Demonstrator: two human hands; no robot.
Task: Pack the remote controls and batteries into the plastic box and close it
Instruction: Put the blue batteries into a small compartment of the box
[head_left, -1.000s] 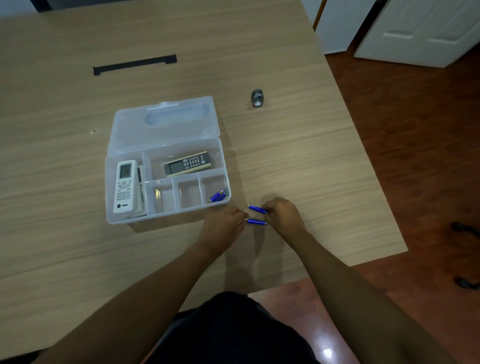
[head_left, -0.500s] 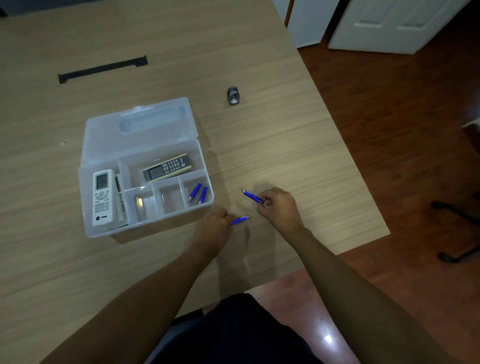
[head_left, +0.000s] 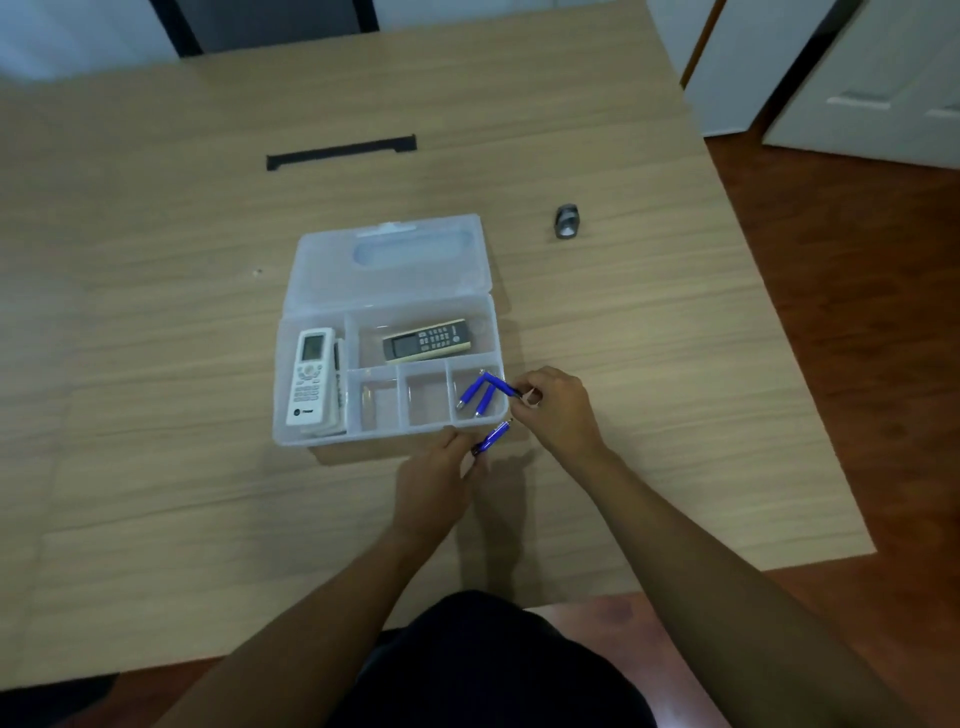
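- Clear plastic box (head_left: 291, 415) sits open mid-table, both remotes (head_left: 310, 375) inside, two blue batteries (head_left: 475, 396) in its right corner slot
- right hand (head_left: 558, 410) pinches a third battery (head_left: 500, 385) over that slot, left hand (head_left: 434, 480) pinches a fourth (head_left: 492, 437) beside the box
- light wood table (head_left: 156, 467), reddish floor (head_left: 857, 338), white doors (head_left: 893, 78) behind

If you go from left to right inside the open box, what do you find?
White remote → dark remote → two blue batteries lying in the rightmost small compartment → a third battery, held by the right hand over the box's right edge.

Wooden table (head_left: 156, 467), reddish wood floor (head_left: 857, 364), white doors (head_left: 883, 78).
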